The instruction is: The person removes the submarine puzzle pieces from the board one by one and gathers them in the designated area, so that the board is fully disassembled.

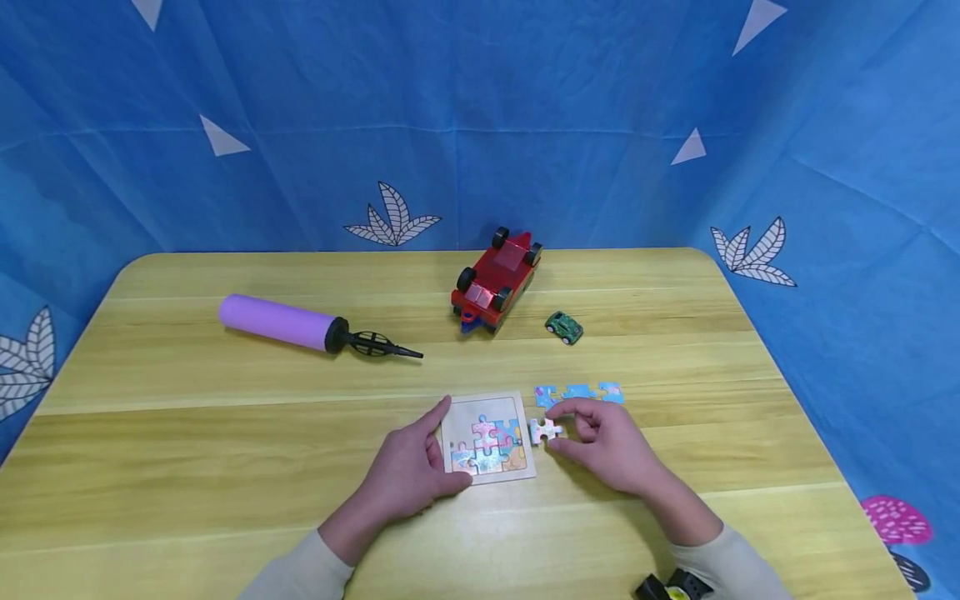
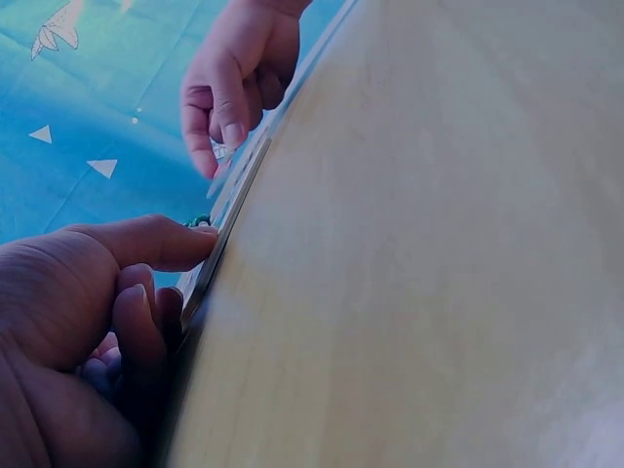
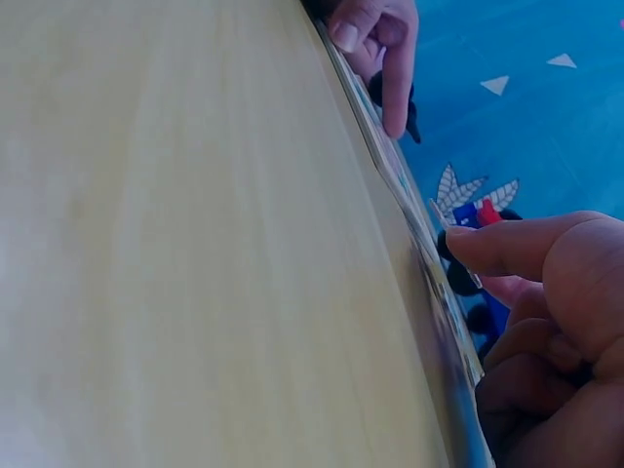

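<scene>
A square puzzle tray (image 1: 488, 481) lies on the table, part-filled with several joined pieces (image 1: 491, 450) low and right in its frame. My left hand (image 1: 408, 467) grips the tray's left side, index finger at the top corner and thumb at the bottom edge. Between thumb and index finger, my right hand (image 1: 611, 446) pinches a pale pink-and-white puzzle piece (image 1: 545, 431) just off the tray's right edge. In the right wrist view the held piece (image 3: 439, 214) shows tilted and edge-on. Behind that hand lie loose blue puzzle pieces (image 1: 579, 391), partly covered by its fingers.
Toward the back, a red toy car (image 1: 498, 275) rests with its wheels up. A small green toy car (image 1: 564, 327) stands near it. On the left lies a purple hand pump (image 1: 277, 322) with a black nozzle. A blue cloth (image 1: 525, 125) hangs behind the wooden table (image 1: 187, 450).
</scene>
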The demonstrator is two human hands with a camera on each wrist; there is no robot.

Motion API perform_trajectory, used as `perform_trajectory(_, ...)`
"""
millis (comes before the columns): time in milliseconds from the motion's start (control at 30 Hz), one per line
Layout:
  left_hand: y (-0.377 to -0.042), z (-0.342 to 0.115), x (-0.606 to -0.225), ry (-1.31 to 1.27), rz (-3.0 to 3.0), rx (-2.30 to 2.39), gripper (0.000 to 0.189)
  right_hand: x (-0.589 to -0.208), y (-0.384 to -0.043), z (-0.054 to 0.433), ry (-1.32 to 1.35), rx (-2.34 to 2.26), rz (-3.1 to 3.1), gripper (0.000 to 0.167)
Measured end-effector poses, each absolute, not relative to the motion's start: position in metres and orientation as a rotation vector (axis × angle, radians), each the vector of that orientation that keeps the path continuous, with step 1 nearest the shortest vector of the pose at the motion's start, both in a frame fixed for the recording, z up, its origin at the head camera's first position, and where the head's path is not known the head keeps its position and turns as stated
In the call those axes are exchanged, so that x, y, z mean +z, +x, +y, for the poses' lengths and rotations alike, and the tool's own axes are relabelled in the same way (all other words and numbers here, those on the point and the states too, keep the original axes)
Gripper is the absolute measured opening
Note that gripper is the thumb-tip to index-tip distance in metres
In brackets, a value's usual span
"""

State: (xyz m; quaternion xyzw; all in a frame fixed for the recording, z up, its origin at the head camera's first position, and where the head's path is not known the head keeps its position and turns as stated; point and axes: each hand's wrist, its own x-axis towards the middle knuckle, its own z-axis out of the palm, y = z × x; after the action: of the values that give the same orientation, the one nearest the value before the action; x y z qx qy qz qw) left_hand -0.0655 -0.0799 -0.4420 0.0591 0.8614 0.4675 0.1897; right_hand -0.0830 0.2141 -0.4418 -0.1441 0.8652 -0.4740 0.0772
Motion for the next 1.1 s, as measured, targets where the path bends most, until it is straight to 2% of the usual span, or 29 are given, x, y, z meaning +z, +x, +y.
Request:
perform_trajectory(733, -0.066, -0.08, -0.444, 0.172, 2.428, 1.319, 0.107, -0.447, -0.09, 0.225, -0.466, -1.239, 2.713, 0.024)
perform_trajectory(1100, -0.066, -0.08, -0.445, 0.177, 2.428, 1.325, 0.107, -0.45, -0.087, 0.22, -0.407, -1.386, 2.678, 0.025)
